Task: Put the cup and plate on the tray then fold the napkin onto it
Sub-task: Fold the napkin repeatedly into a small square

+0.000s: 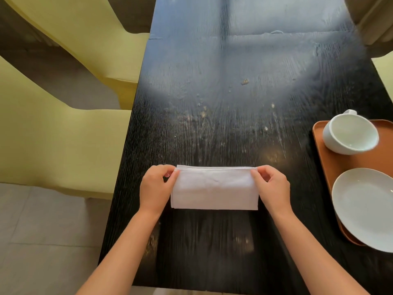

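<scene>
A: Start with the biggest thing. What does it all sit on?

B: A long black wood-grain table [234, 86], with pale yellow-green chairs [53, 135] drawn up along its left side.

A: And the rest of the setting?

B: At the right edge lies a flat terracotta-orange tray [331, 167]. The shallow round white plate [365, 207] is on its near end, overhanging the rim a little, and the white ceramic cup [350, 134] stands on its far end. So that part of the task looks done.

A: The napkin?

B: The white cloth napkin [214, 188] lies on the table in front of the person, well apart from the tray, already doubled into a long rectangle with its layered edges along the far side.

A: Hands?

B: The left hand [154, 186] pinches the far left corner, the right hand [271, 186] pinches the far right corner, fingers curled on the cloth at both ends.

A: So which step is this?

B: The folding, I'd judge, partway through. Next it likely needs the edges squared, perhaps one more fold end to end, and then carrying the napkin right to the bare strip of tray between cup and plate, or onto the plate.
</scene>
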A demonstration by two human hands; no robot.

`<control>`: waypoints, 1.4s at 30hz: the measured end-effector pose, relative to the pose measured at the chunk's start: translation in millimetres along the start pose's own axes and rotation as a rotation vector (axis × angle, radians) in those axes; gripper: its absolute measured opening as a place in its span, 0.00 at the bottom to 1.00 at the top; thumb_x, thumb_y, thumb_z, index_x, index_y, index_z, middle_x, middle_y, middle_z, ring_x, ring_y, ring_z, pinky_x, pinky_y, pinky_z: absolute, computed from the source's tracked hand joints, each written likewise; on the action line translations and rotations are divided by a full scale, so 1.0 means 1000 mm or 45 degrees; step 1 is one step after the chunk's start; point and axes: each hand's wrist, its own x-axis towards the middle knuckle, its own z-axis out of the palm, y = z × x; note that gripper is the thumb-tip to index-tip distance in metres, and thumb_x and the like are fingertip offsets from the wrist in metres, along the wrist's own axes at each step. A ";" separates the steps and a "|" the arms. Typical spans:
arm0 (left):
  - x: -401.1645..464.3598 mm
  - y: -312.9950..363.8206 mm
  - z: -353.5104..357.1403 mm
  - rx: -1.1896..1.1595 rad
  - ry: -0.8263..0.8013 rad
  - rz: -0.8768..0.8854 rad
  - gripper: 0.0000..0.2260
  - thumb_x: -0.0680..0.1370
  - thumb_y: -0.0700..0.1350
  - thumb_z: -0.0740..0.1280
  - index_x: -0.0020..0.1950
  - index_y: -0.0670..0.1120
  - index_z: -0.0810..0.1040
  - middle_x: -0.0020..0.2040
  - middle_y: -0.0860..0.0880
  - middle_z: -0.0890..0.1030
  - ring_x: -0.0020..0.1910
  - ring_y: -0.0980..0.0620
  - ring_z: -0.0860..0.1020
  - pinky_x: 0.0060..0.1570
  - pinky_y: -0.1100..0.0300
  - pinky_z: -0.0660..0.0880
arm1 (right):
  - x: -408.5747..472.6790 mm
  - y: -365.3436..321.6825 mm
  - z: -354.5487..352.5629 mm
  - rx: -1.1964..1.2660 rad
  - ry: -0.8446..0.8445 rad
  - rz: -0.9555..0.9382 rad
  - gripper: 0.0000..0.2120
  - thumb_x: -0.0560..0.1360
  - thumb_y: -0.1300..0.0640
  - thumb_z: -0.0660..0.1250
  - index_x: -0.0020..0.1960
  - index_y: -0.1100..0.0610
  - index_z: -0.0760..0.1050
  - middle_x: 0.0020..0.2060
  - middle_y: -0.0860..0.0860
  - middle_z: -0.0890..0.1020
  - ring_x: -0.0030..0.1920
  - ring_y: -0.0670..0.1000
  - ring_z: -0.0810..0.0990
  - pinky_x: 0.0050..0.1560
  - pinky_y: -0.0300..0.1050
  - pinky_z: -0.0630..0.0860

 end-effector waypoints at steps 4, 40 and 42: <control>0.012 -0.004 0.011 0.019 0.020 0.017 0.02 0.74 0.43 0.70 0.44 0.45 0.81 0.39 0.50 0.80 0.41 0.52 0.75 0.40 0.64 0.67 | 0.008 0.004 0.008 -0.054 0.056 0.010 0.07 0.75 0.55 0.65 0.38 0.50 0.74 0.33 0.45 0.78 0.39 0.48 0.77 0.58 0.62 0.71; -0.020 -0.017 0.060 0.770 -0.399 0.391 0.29 0.76 0.54 0.52 0.74 0.42 0.59 0.75 0.45 0.60 0.73 0.46 0.59 0.70 0.45 0.53 | -0.009 0.037 0.045 -1.162 -0.255 -0.629 0.30 0.76 0.47 0.48 0.74 0.59 0.53 0.74 0.53 0.55 0.74 0.53 0.55 0.71 0.59 0.48; -0.021 -0.025 0.050 0.779 -0.401 0.370 0.28 0.76 0.51 0.51 0.74 0.42 0.58 0.75 0.45 0.59 0.74 0.46 0.58 0.71 0.46 0.53 | -0.004 0.045 0.031 -1.200 -0.252 -0.616 0.29 0.76 0.48 0.47 0.74 0.59 0.50 0.74 0.53 0.53 0.74 0.53 0.54 0.71 0.60 0.46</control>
